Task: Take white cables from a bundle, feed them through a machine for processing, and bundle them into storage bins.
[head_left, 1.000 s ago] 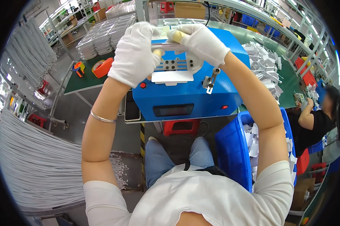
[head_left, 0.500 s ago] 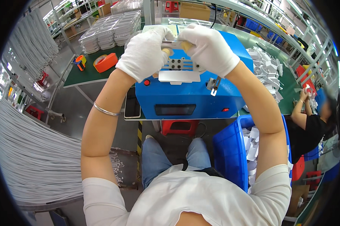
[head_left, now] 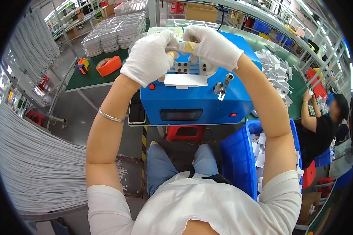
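Over the far part of a blue bench machine [head_left: 200,105], both my hands are in white gloves with yellowish fingertips showing. My left hand [head_left: 151,55] is closed, thumb against fingers, around a small pale piece too hidden to name. Close beside it, my right hand [head_left: 215,47] is pinched, its fingers meeting near the left fingertips; what it grips cannot be made out. Below the hands are a slotted metal fixture [head_left: 182,67] and a white plate [head_left: 186,80] at the machine's front edge. A metal bracket [head_left: 223,88] stands to the right.
A phone [head_left: 137,107] and an orange tape dispenser [head_left: 108,65] lie left of the machine. White pieces [head_left: 274,74] heap on the right, with a blue bin [head_left: 237,156] below. Grey cables [head_left: 39,160] hang at left. Clear trays [head_left: 117,33] are stacked behind. A co-worker [head_left: 321,129] sits at far right.
My right hand has shifted slightly left and its wrist has dropped back, exposing more of the metal bracket. My left hand stays nearly in place. The co-worker has shifted position.
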Demonstrator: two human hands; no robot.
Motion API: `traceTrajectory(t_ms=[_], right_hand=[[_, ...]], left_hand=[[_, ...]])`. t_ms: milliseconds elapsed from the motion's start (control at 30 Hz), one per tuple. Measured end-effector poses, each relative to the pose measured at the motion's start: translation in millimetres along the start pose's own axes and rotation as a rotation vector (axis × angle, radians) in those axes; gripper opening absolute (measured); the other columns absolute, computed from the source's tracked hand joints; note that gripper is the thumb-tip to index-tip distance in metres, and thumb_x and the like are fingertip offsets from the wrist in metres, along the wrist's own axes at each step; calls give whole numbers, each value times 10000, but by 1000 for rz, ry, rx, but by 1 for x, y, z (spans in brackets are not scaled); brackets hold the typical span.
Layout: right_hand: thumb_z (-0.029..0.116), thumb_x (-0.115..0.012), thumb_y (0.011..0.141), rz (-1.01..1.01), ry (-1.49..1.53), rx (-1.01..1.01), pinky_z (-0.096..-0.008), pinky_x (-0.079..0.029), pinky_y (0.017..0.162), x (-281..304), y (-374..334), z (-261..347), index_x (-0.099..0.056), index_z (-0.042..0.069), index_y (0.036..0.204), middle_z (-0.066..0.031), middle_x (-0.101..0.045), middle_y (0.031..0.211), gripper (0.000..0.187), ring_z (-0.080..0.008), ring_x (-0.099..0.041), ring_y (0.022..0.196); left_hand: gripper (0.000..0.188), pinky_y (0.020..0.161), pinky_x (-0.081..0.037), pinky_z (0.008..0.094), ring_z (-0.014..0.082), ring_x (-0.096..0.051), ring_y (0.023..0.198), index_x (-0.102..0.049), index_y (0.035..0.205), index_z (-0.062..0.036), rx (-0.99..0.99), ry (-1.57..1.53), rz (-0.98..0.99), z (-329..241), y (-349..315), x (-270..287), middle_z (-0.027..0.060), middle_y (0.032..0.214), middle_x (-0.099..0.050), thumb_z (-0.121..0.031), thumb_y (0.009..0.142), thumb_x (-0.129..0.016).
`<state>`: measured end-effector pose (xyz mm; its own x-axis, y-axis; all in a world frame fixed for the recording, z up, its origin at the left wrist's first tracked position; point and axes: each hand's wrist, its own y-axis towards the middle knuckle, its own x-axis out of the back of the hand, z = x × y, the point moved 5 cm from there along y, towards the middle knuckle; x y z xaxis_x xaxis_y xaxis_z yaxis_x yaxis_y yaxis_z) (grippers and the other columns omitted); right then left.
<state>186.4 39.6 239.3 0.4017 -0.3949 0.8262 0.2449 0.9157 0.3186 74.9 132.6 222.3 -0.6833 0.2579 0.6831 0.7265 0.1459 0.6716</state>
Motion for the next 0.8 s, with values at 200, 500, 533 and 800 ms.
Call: traceTrajectory(t_ms=[200,500,533,800], right_hand=[[212,-651,840,45,115,-108,-341,-509,793,0,-3,-10,-614,65,1010,-105,-638,864,228,-186,-647,801],[343,-591,896,143,320,-90,-302,-551,744,2,-32,-25,-567,23,1196,-132,-632,1019,439,-207,-647,890],[284,-588,896,72,150,-78,-295,-557,676,0,-31,-22,-569,23,1188,-129,-635,1001,392,-196,-658,821],[130,-530,856,-54,-192,67,-365,-510,687,2,-27,-11,-648,48,1015,-149,-647,807,215,-285,-630,706]], left_hand=[[227,773,-509,351,264,-641,891,-639,993,-49,-358,80,-289,-11,-14,6,133,942,-650,-42,766,-642],[351,557,-401,157,28,-501,689,-489,1302,-24,317,-760,-387,17,-85,-25,38,1025,-601,-153,976,-470],[356,560,-404,158,33,-513,698,-484,1307,-27,259,-513,-451,12,-85,-21,43,1037,-603,-135,968,-481],[423,477,-434,253,157,-546,569,-503,1139,32,882,-1272,-257,-14,-117,-101,108,785,-600,-351,962,-480]])
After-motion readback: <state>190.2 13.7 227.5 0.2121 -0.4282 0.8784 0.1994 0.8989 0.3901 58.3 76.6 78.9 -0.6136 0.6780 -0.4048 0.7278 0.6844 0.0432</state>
